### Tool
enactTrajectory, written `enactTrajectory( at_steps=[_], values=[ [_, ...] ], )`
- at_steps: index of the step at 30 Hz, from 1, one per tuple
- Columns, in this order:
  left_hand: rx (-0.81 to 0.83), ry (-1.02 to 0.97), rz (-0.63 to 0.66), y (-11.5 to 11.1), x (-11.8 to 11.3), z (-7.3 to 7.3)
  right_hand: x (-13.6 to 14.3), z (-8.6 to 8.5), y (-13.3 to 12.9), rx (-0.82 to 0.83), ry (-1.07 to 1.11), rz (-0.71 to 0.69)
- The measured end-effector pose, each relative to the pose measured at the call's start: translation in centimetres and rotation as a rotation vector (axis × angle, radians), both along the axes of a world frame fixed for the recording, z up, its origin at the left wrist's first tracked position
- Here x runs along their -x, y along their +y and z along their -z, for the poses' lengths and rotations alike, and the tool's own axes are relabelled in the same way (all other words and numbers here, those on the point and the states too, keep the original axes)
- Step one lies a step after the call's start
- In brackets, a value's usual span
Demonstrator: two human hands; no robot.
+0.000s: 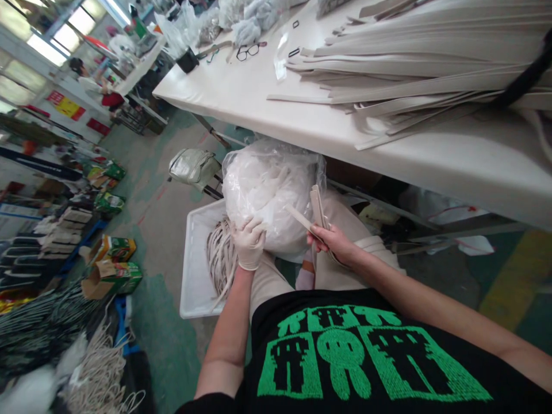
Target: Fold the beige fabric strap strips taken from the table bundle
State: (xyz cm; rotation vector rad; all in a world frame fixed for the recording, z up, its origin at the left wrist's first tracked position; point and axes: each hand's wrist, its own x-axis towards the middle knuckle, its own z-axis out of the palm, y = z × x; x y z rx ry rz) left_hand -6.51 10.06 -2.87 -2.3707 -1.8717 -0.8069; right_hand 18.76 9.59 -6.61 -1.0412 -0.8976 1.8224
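Observation:
My left hand (250, 241), in a pale glove, rests on the near left side of a clear plastic bag (276, 178) filled with whitish material. Its fingers are spread, with nothing held in them. My bare right hand (330, 240) is closed around several flat beige strips (318, 207) at the bag's right side; their ends point up and to the left. Below and left of the bag, a white bin (194, 270) holds a heap of loose beige strips (222, 259).
A pale table (241, 109) crosses the top right, bearing a large pile of beige straps (414, 63), eyeglasses (248, 53) and plastic bags. A padded stool (194, 167) stands beyond the bin. Cartons (112, 276) are at left; a seated person (92, 86) is farther back.

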Motion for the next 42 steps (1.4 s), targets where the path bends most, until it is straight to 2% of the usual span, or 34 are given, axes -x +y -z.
enactTrajectory(
  at_steps=[6,11,14,18,22,26,29,32,34,35,37,39,42],
  values=[
    [0.026,-0.018,0.135,-7.6,-1.3,-1.2,0.5,-2.1,-0.6,0.089,0.016,-0.202],
    [0.06,-0.028,0.171,-10.8,-2.2,-1.5,2.6,-3.0,-1.3,0.094,-0.032,-0.307],
    [0.047,-0.054,0.177,-11.4,-3.0,-1.5,3.9,-3.1,-1.2,0.08,-0.064,-0.289],
    [0.051,-0.118,0.102,-11.6,-3.3,-1.2,4.6,-3.2,-0.8,0.022,-0.139,-0.245],
    [0.102,-0.144,0.035,-11.8,-2.0,-0.5,3.7,-3.2,-0.4,-0.009,-0.204,-0.166],
    [0.102,-0.165,0.026,-12.0,0.2,0.0,2.3,-3.3,-0.3,-0.006,-0.183,-0.087],
    [0.08,-0.249,-0.027,-12.1,1.2,-1.0,1.8,-3.5,-0.2,-0.048,-0.199,-0.095],
    [0.031,-0.392,-0.157,-11.7,0.7,-2.9,1.8,-3.7,-0.3,-0.099,-0.262,-0.133],
    [0.16,-0.509,-0.194,-11.0,-0.6,-3.8,2.0,-3.7,-0.4,-0.122,-0.292,-0.154],
    [0.293,-0.591,-0.18,-10.6,-1.5,-3.9,2.1,-3.8,-0.4,-0.131,-0.297,-0.16],
    [0.609,-0.782,-0.118,-9.7,-3.6,-3.5,2.2,-3.8,-0.5,-0.151,-0.295,-0.169],
    [0.848,-0.957,-0.08,-9.0,-5.6,-2.6,2.2,-3.8,-0.5,-0.164,-0.29,-0.171],
    [1.001,-1.152,-0.06,-8.4,-7.7,-2.0,2.1,-3.7,-0.6,-0.153,-0.292,-0.157]
  ],
)
